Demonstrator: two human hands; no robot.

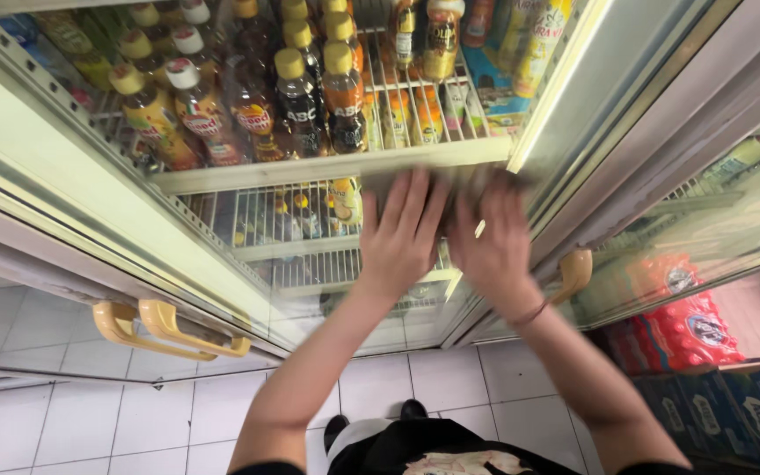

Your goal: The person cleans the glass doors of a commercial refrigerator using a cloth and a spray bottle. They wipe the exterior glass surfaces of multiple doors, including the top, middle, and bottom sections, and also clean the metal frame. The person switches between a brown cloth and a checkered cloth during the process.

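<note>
Two hands at the open fridge.
Left hand point(402, 230) and right hand point(492, 242) lie flat, fingers spread, on a blurred tray point(450, 180) below the bottles point(296, 97).

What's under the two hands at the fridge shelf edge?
A blurred dark grey flat thing shows past the left hand and right hand, level with the white shelf edge. Its middle is covered, so its kind is unclear.

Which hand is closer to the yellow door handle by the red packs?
The right hand. It sits just left of the yellow door handle, with its wrist nearly beside it. The left hand is farther left, on the other side of the right hand, over the fridge shelf.
</note>
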